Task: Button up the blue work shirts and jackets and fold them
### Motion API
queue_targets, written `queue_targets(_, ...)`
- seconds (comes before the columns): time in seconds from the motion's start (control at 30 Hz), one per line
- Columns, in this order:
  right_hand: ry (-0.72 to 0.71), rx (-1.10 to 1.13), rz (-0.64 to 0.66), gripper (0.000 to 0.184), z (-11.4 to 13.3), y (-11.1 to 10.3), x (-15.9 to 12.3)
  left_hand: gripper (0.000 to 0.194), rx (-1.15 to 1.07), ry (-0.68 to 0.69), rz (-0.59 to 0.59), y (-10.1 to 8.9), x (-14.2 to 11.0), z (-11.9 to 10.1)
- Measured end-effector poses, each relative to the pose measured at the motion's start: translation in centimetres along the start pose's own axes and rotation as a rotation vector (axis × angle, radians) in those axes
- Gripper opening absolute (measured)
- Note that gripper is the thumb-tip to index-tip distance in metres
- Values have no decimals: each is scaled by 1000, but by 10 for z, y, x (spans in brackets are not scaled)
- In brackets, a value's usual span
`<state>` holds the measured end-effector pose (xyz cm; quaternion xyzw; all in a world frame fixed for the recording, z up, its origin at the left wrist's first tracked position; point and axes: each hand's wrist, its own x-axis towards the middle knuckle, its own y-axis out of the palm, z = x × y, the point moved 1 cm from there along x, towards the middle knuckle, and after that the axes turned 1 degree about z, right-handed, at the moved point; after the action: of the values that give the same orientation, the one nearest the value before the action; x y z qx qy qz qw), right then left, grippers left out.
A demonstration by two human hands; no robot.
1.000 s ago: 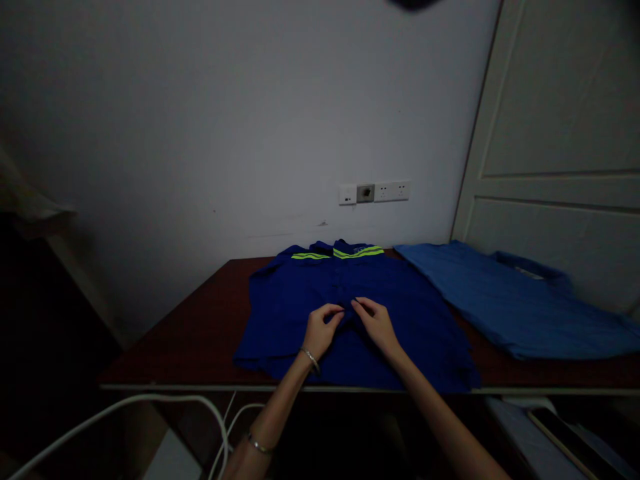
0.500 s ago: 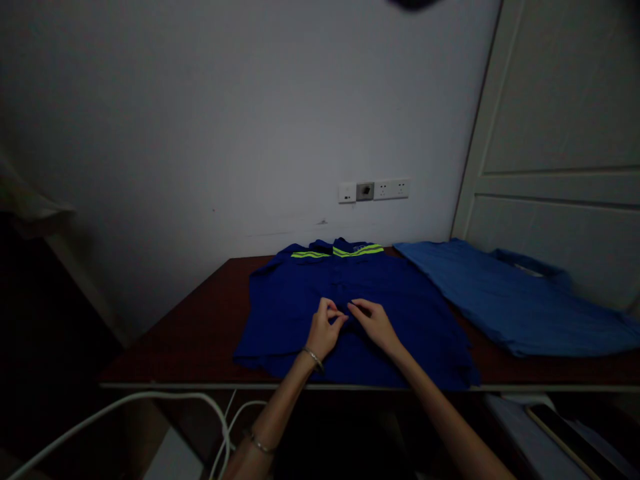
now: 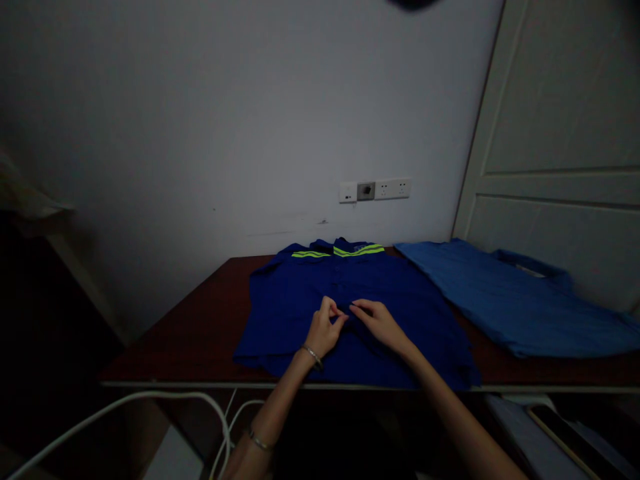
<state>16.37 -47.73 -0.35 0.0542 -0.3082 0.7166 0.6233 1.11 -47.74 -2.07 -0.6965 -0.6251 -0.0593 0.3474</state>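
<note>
A dark blue work jacket (image 3: 290, 313) with yellow-green reflective strips lies front up on the table, its collar toward the wall. Over the middle of its front opening, my left hand (image 3: 323, 330) pinches the cloth between thumb and fingers. Close beside it on the right, my right hand (image 3: 379, 325) pinches the facing edge of the same front. The fingertips of both hands are only a short way apart. Whatever small fastening lies between them is too dark to make out.
A lighter blue shirt (image 3: 500, 300) lies on the dark red table (image 3: 195, 327), to the right. Wall sockets (image 3: 393, 189) sit above the back edge. A white cable (image 3: 150, 395) loops near the front left. A white panelled door (image 3: 560, 133) stands at the right.
My right hand has shifted very slightly to the right. The left hand and the jacket stay almost in place.
</note>
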Motion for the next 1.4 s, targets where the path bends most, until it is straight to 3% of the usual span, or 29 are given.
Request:
queue_targets(0.23, -28, -60, 21, 25, 3, -5, 1, 16, 51, 37, 58, -7, 0, -6)
queue_targets(0.7, -129, -218, 83, 22, 14, -8, -4, 12, 65, 57, 57, -7, 0, -7)
queue_targets(0.93, -155, -190, 114, 22, 12, -11, -6, 12, 59, 75, 6, -4, 0, -3)
queue_targets(1.2, -125, -117, 209, 32, 8, -18, 2, 12, 22, 59, 31, -4, -1, -1)
queue_targets(1.4, -147, -180, 264, 19, 6, -19, 10, 13, -8, 60, 48, -4, -2, -2)
